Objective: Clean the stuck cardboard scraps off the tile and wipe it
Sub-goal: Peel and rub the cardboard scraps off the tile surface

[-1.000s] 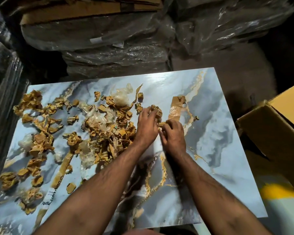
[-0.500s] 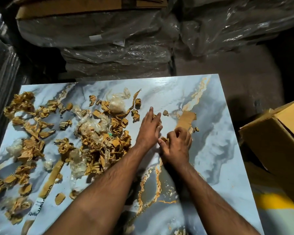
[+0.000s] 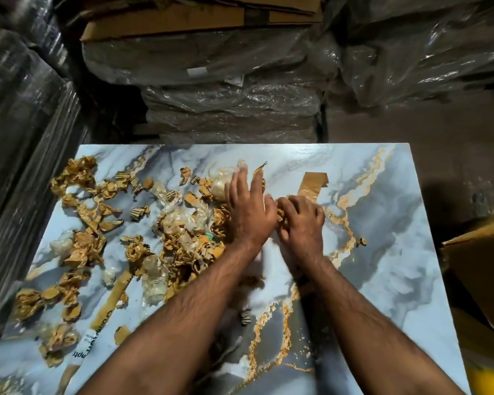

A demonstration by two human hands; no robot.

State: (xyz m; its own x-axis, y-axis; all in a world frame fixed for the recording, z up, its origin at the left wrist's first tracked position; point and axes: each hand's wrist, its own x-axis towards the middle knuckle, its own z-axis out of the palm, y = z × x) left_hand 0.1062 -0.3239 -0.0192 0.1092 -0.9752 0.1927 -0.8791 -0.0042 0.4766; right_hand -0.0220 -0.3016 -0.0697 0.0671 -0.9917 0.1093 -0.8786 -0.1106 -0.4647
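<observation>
A glossy blue-grey marble tile (image 3: 397,252) with gold veins lies flat in front of me. Torn brown cardboard scraps (image 3: 183,240) and crumpled clear plastic cover its left half. A brown cardboard strip (image 3: 311,185) still sticks to the tile near the far middle. My left hand (image 3: 248,206) rests flat on the tile with straight fingers, at the right edge of the scrap heap. My right hand (image 3: 303,223) sits beside it with curled fingers, pinching a small cardboard scrap (image 3: 281,213) at the strip's near end.
Plastic-wrapped stacks (image 3: 228,109) stand behind the tile and along the left (image 3: 20,138). An open cardboard box (image 3: 479,266) sits at the right. A long printed strip (image 3: 109,306) lies on the tile's near left.
My left hand slid forward and to the left over the scraps with fingers stretched out. My right hand stayed at the strip's end, still picking. The camera tilted, so the tile sits lower in view.
</observation>
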